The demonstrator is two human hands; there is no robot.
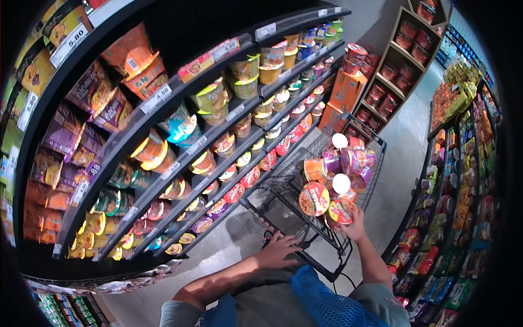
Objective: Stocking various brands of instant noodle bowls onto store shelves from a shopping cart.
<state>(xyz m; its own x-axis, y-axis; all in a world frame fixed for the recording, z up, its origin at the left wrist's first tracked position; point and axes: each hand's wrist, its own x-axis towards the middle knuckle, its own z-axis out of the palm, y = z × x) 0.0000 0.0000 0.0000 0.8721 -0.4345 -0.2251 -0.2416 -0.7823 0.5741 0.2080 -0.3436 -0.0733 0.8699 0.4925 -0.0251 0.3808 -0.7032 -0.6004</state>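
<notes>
Holding a red cup point(341, 211) right of centre, your right hand point(356, 226) has not yet released it among other cups point(357, 159) already in the cart point(286, 197); left hand point(277, 250), lower centre, empty, fingers spread.

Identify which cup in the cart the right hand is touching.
The red-and-yellow-topped cup nearest the person: the right hand is on its right side, whereas the similar cup to its left is clear of that hand.

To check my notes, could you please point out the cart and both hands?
Cart point(383, 143), head view: far right rim corner.
Left hand point(276, 252), head view: its back.
Right hand point(357, 227), head view: its back.
</notes>
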